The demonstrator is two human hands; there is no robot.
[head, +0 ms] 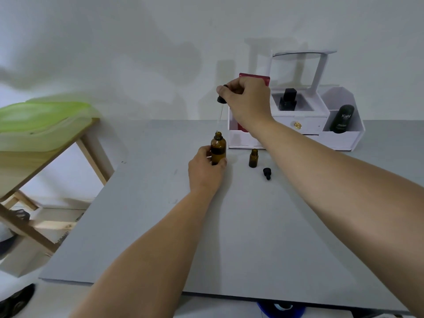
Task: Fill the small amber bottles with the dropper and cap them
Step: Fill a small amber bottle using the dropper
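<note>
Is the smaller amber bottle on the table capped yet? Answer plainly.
No: the smaller amber bottle stands with its neck open, and a black dropper cap lies apart from it on the table.

Glossy amber glass bottles [218, 149], matt grey tabletop [229, 237], pale wooden stool [46, 154], white matt organiser [339, 138].

left hand [205, 173] low, fingers and thumb curled round a bottle [218, 148], forearm stretched forward. right hand [245, 99] raised above it, pinching a dropper [221, 99] by its top, forearm reaching in from the right.
</note>
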